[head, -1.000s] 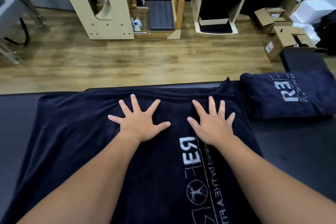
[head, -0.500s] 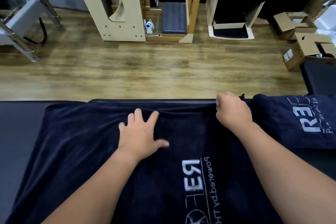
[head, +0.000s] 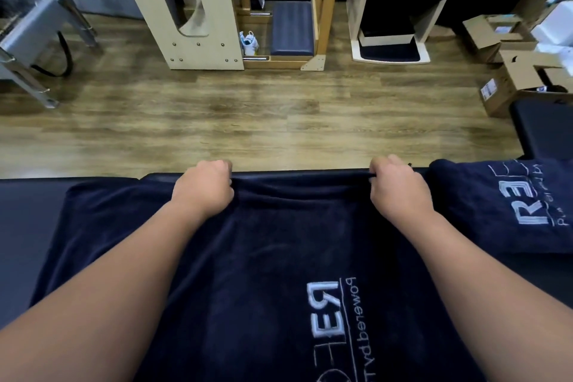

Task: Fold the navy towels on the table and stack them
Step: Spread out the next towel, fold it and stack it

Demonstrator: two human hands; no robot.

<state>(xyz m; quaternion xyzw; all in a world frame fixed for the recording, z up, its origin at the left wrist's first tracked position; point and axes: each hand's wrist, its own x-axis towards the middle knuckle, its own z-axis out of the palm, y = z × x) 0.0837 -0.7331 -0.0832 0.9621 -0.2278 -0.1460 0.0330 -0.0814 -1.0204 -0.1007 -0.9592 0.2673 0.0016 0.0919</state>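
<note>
Head view, towels: I count two navy towels. The spread towel (head: 279,242) lies flat across the desk (head: 28,220) in front of me, white lettering toward the near edge. The folded towel (head: 508,205) sits just beside it on the right, with its own white lettering up.

Head view, hands: two. My left hand (head: 203,187) and my right hand (head: 398,191) are both at the far edge of the spread towel, well apart from each other.

Head view, fingers: on both hands they are curled down over the far hem and grip the spread towel; the cloth bunches into small ridges at each grip. The fingertips themselves are hidden under the knuckles.

Head view, edges: the far hem of the spread towel runs right along the desk's far edge. Its left side stops short of the desk's left end, leaving a bare dark strip there. Its right side lies touching or just under the folded towel; I cannot tell which.

Head view, room: beyond the desk edge is a broad stretch of wooden floor (head: 248,115). Along the back stand two pale wooden frames (head: 198,49), and I count about three cardboard boxes (head: 508,84) at far right.
</note>
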